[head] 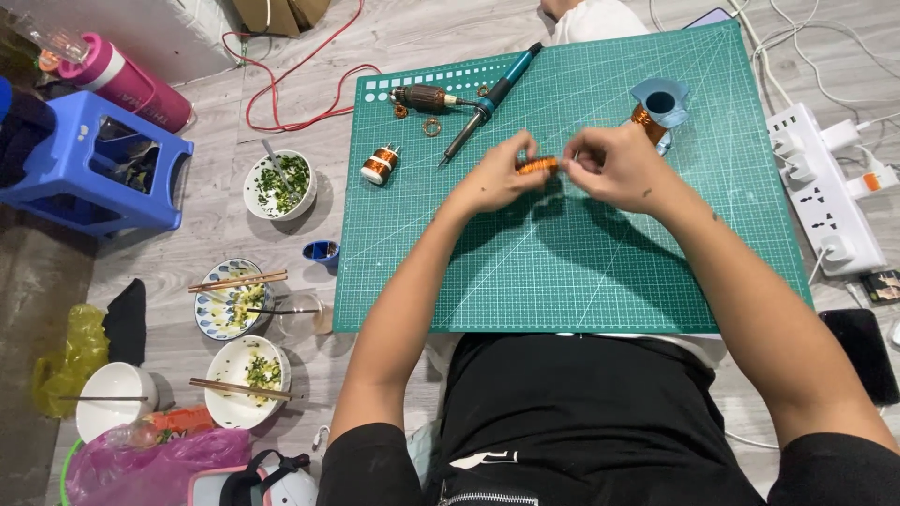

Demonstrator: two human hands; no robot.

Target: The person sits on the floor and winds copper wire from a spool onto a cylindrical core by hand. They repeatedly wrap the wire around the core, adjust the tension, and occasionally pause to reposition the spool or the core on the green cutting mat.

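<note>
Copper coil point(537, 166) pinched between left hand point(502, 176) and right hand point(614, 167); both grips closed.

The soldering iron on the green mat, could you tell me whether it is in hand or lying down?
Lying down: the soldering iron rests flat on the cutting mat, apart from both hands, which hold a copper coil.

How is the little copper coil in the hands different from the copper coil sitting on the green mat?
The held coil lies sideways, pinched between the left hand and right hand above the green mat. The other coil rests alone on the mat, untouched, tilted, and shows white ends. The held coil's ends are hidden by fingers. Both are wound with shiny orange-brown copper wire.
</note>
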